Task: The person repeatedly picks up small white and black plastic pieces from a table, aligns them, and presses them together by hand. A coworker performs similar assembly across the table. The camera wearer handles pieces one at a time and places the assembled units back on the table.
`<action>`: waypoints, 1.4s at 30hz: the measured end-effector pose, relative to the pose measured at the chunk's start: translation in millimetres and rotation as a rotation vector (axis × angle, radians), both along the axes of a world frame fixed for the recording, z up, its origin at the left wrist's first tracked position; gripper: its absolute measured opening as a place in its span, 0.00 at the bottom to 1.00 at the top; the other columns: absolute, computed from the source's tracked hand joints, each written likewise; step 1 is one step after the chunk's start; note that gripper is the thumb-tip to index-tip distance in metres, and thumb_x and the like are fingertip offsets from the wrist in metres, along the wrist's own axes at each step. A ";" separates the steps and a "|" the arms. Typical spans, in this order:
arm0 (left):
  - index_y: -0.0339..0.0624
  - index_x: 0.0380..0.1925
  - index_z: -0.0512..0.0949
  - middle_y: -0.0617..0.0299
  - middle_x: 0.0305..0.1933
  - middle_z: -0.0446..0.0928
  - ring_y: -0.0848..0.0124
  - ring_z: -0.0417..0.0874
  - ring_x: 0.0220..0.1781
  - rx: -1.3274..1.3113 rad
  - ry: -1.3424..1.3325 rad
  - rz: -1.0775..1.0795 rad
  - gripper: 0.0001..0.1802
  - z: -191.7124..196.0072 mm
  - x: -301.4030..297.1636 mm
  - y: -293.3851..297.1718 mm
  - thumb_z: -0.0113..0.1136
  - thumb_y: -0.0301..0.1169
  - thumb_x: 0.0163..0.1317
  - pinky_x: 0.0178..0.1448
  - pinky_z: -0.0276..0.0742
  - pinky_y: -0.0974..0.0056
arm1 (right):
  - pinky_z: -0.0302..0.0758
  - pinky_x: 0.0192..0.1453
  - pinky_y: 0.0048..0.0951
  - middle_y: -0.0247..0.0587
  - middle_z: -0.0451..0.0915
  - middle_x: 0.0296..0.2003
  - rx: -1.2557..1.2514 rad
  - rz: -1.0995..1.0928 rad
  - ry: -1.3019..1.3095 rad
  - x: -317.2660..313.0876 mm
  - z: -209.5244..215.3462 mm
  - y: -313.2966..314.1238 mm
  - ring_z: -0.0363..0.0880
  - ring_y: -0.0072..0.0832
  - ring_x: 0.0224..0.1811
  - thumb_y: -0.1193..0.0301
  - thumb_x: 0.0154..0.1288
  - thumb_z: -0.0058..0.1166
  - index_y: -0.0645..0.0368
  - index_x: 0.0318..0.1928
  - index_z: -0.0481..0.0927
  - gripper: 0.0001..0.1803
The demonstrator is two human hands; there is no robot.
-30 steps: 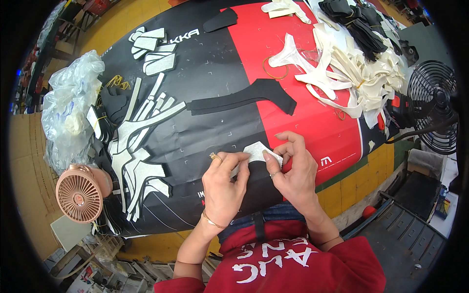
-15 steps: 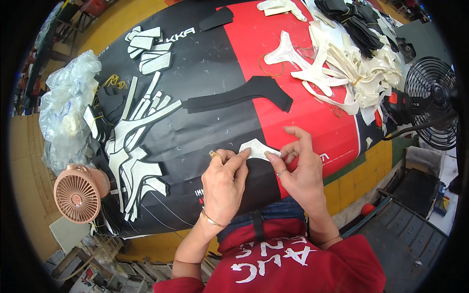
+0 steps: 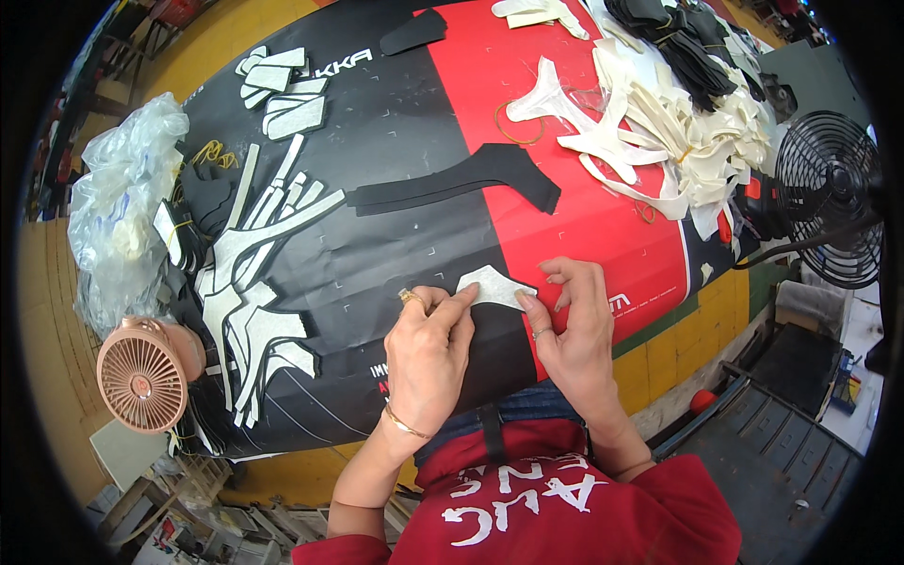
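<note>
Left hand [image 3: 428,353]: forefinger pressed to the left end of a small white-faced fabric cutout [image 3: 494,290]; we cannot tell whether the thumb closes beneath it. Right hand [image 3: 579,334]: thumb laid on the cutout's right end, fingers curled above and spread apart from the thumb.

Fabric cutout, one: lying near the surface's [image 3: 405,254] near edge, across the seam between black and red; black edging shows along its upper right side. Handling, by our judgement: very light, thin, soft yet firm enough to lie flat, not slippery on its matt face, hardly fragile, though the ends may curl or crease. Best hold, we judge: both narrow ends, thumb against forefinger, leaving the broad middle unpinched.

Also on the surface: white-faced, black-edged cutouts [image 3: 273,327], overlapping, toward the left edge; curved black cutouts [image 3: 513,169], across the seam farther from us; cream fabric cutouts [image 3: 725,151], heaped toward the far right corner.
</note>
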State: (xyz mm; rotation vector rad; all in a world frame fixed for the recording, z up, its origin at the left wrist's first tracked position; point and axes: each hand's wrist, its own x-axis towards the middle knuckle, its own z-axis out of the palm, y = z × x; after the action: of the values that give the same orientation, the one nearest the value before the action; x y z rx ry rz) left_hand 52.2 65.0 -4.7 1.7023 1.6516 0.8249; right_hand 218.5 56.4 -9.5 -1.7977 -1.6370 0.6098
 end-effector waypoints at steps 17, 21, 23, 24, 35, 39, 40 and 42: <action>0.33 0.51 0.82 0.52 0.34 0.80 0.61 0.82 0.28 -0.098 -0.115 -0.042 0.17 11.0 -19.5 -1.3 0.66 0.21 0.61 0.34 0.79 0.61 | 0.74 0.67 0.44 0.47 0.77 0.63 0.187 0.477 -0.123 -18.1 -17.8 -15.6 0.74 0.44 0.68 0.81 0.61 0.57 0.59 0.67 0.74 0.30; 0.31 0.51 0.81 0.57 0.30 0.81 0.73 0.81 0.25 -0.298 -0.329 0.062 0.17 18.7 -37.2 -12.7 0.67 0.19 0.61 0.31 0.77 0.67 | 0.74 0.68 0.44 0.47 0.76 0.63 0.163 0.492 -0.152 -17.2 -18.5 -16.8 0.74 0.43 0.68 0.83 0.57 0.56 0.59 0.67 0.74 0.34; 0.30 0.48 0.82 0.59 0.29 0.81 0.78 0.80 0.24 -0.281 -0.292 0.132 0.14 15.2 -43.2 -14.9 0.67 0.20 0.62 0.31 0.76 0.72 | 0.73 0.68 0.44 0.47 0.76 0.64 0.136 0.503 -0.183 -17.5 -17.0 -16.9 0.73 0.43 0.68 0.83 0.56 0.57 0.58 0.67 0.74 0.35; 0.30 0.47 0.82 0.59 0.29 0.81 0.78 0.80 0.24 -0.294 -0.297 0.164 0.13 13.5 -46.1 -16.3 0.67 0.20 0.62 0.31 0.76 0.72 | 0.73 0.68 0.44 0.47 0.75 0.64 0.136 0.508 -0.192 -17.5 -15.8 -17.1 0.73 0.44 0.69 0.83 0.56 0.57 0.57 0.67 0.74 0.35; 0.31 0.40 0.83 0.61 0.27 0.80 0.80 0.78 0.26 -0.182 -0.176 0.251 0.08 3.3 -38.8 -26.5 0.68 0.20 0.61 0.32 0.74 0.73 | 0.68 0.71 0.46 0.50 0.71 0.66 0.059 0.538 -0.296 -24.9 -9.7 -19.3 0.68 0.46 0.71 0.82 0.55 0.57 0.49 0.68 0.75 0.37; 0.31 0.40 0.83 0.62 0.27 0.81 0.82 0.79 0.25 -0.144 -0.154 0.258 0.08 2.1 -36.7 -27.3 0.69 0.19 0.60 0.31 0.73 0.74 | 0.68 0.72 0.47 0.50 0.70 0.66 0.038 0.525 -0.299 -27.6 -8.8 -20.4 0.67 0.47 0.72 0.82 0.54 0.57 0.46 0.68 0.77 0.37; 0.31 0.40 0.83 0.61 0.26 0.81 0.81 0.79 0.25 -0.127 -0.139 0.261 0.09 1.8 -35.7 -27.7 0.69 0.19 0.60 0.31 0.74 0.73 | 0.67 0.72 0.47 0.51 0.69 0.66 0.033 0.525 -0.298 -28.0 -8.5 -20.7 0.67 0.47 0.72 0.83 0.54 0.57 0.45 0.67 0.77 0.37; 0.31 0.40 0.83 0.60 0.26 0.81 0.79 0.79 0.24 -0.092 -0.111 0.267 0.09 1.6 -33.7 -28.3 0.69 0.19 0.59 0.31 0.74 0.72 | 0.66 0.72 0.50 0.52 0.68 0.67 0.021 0.537 -0.306 -28.7 -8.2 -21.3 0.65 0.50 0.72 0.83 0.55 0.56 0.43 0.67 0.77 0.37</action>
State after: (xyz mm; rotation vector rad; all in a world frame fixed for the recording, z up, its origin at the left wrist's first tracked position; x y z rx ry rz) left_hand 18.6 36.7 -3.1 1.3668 1.8343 0.9340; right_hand 189.8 35.1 -17.7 -1.4844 -2.3576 0.5565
